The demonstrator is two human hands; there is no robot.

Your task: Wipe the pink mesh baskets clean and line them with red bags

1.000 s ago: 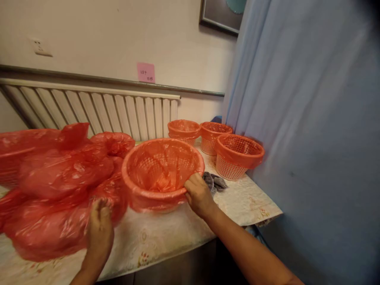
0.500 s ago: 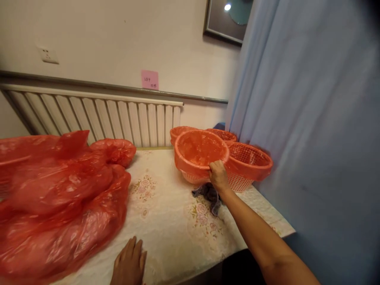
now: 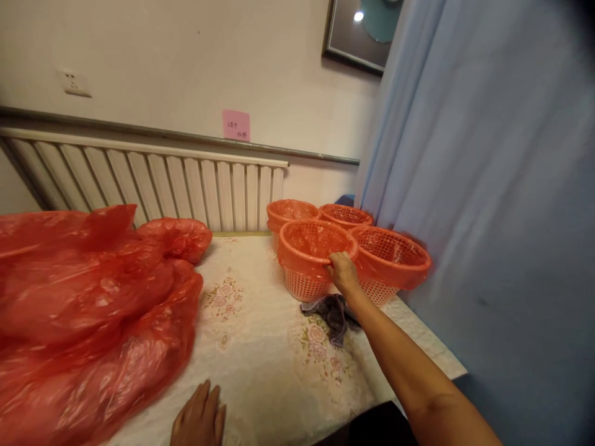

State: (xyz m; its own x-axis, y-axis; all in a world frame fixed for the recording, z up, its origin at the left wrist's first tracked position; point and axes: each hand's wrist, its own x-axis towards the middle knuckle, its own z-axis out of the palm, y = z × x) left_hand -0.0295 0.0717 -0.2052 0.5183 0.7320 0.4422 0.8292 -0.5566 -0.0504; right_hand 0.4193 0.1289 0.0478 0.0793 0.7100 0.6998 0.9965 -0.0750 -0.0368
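My right hand [image 3: 343, 271] grips the near rim of an orange-red mesh basket [image 3: 304, 282] lined with a red plastic bag. This basket stands upright on the table, in front of a lined basket [image 3: 290, 209] and another one [image 3: 346, 215], with a wider lined basket [image 3: 395, 263] beside it on the right. Under my right hand and wrist lies a crumpled dark grey cloth [image 3: 333, 317]. My left hand [image 3: 199, 416] rests palm down on the tablecloth near the front edge, fingers stretched and holding nothing.
A large heap of red plastic bags [image 3: 97, 310] covers the left of the flowered table [image 3: 260, 347]. Behind stands a white radiator [image 3: 186, 186] under a pipe. A blue curtain [image 3: 493, 217] hangs along the right side. A pink note [image 3: 236, 125] is on the wall.
The held basket has come down from a tilted, raised pose to upright on the table, showing more of its mesh side. My right hand still grips its rim. My left hand has hardly moved.
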